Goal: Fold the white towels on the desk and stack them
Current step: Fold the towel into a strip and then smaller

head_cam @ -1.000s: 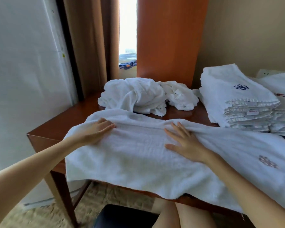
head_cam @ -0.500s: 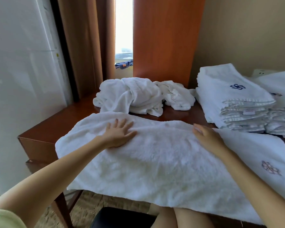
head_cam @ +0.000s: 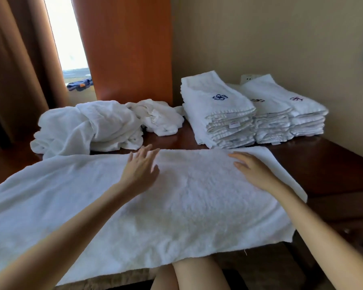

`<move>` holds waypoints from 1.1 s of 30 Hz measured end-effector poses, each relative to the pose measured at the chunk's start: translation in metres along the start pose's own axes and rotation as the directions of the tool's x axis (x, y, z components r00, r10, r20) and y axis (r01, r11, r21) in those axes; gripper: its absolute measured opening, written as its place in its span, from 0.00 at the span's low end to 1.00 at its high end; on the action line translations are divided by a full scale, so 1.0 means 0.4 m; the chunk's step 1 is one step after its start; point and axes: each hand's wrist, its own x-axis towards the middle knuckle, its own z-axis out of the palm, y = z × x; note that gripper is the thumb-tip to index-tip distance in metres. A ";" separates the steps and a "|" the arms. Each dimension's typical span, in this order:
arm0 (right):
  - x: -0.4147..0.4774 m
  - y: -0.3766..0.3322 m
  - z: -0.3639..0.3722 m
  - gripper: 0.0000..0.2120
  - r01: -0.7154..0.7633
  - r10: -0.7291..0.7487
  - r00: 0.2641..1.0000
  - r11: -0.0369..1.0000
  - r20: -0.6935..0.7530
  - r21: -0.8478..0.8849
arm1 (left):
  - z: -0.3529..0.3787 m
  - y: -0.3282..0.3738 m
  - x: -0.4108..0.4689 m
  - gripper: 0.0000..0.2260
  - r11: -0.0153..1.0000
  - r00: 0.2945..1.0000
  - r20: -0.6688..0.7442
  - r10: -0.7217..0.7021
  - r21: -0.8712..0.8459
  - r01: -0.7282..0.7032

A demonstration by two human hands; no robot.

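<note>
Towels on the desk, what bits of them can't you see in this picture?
Head view only:
Spread towel: its left end is cut off by the picture's edge.
Crumpled pile: folds hide how many towels it holds.
Front stack: it hides part of the stacks behind; its small label is too small to read.

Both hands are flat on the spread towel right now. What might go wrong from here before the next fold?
1. The spread towel hangs over the near edge of the desk; if the left hand and right hand lift together, it may slide off.
2. Its far edge lies close to the crumpled pile and the nearest folded stack; a sweeping fold may snag either.
</note>
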 end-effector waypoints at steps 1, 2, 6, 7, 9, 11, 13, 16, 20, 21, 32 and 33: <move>-0.001 0.004 -0.011 0.16 0.008 -0.002 0.994 0.999 -0.111 0.054 | 0.018 0.072 0.020 0.25 0.996 0.998 0.028 0.063 -0.058 -0.062; 0.002 0.011 -0.021 0.15 0.004 0.009 0.966 0.999 -0.260 0.048 | 0.037 0.138 0.043 0.26 0.992 0.994 0.070 0.083 -0.099 -0.076; 0.029 0.067 -0.079 0.21 -0.355 0.198 0.814 0.913 -0.546 -0.200 | 0.106 0.293 0.141 0.27 0.993 0.991 0.134 0.006 -0.116 0.010; 0.035 0.075 -0.088 0.26 -0.454 0.291 0.805 0.863 -0.517 -0.220 | 0.120 0.307 0.158 0.28 0.994 0.992 0.128 -0.006 -0.112 0.021; 0.052 0.087 -0.091 0.32 -0.524 0.373 0.798 0.817 -0.473 -0.240 | 0.140 0.320 0.182 0.29 0.990 0.993 0.114 -0.023 -0.135 0.039; 0.067 0.096 -0.087 0.31 -0.480 0.347 0.825 0.847 -0.447 -0.228 | 0.149 0.322 0.198 0.27 0.985 0.996 0.078 -0.049 -0.158 0.061; 0.069 0.102 -0.087 0.25 -0.396 0.307 0.834 0.911 -0.459 -0.110 | 0.155 0.318 0.209 0.23 0.985 0.998 0.020 -0.052 -0.162 0.055; 0.071 0.112 -0.092 0.21 -0.240 0.229 0.827 0.970 -0.513 0.045 | 0.163 0.314 0.216 0.15 0.986 0.995 -0.096 0.015 -0.164 -0.030; 0.068 0.093 -0.097 0.19 0.187 0.068 0.828 0.902 -0.556 0.389 | 0.160 0.320 0.209 0.08 0.951 0.970 -0.198 0.137 -0.246 -0.185; 0.066 0.090 -0.102 0.19 0.303 0.022 0.801 0.848 -0.599 0.435 | 0.157 0.321 0.208 0.09 0.944 0.968 -0.202 0.148 -0.264 -0.199; 0.128 0.134 -0.115 0.14 0.084 0.057 0.809 0.974 -0.585 0.211 | 0.159 0.302 0.248 0.10 0.954 0.926 -0.308 0.219 -0.130 -0.269; 0.143 0.141 -0.116 0.12 0.051 0.062 0.782 0.985 -0.620 0.163 | 0.159 0.301 0.258 0.08 0.958 0.923 -0.311 0.225 -0.105 -0.268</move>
